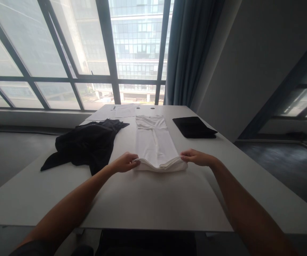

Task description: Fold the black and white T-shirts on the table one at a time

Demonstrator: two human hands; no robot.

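A white shirt (155, 142), folded into a long narrow strip, lies on the white table with its far end toward the window. My left hand (125, 162) pinches the left corner of its near edge. At the right corner, my right hand (196, 157) grips the same edge between thumb and fingers. Between the hands the edge is slightly raised and sags in the middle, showing layered cloth. The fingertips under the fabric are partly hidden.
A crumpled black garment (89, 142) lies left of the shirt. To the right rests a flat black folded item (194, 127). Papers (116, 111) lie at the far left of the table (158, 206). Beyond stand a window and a blue-grey curtain (185, 53).
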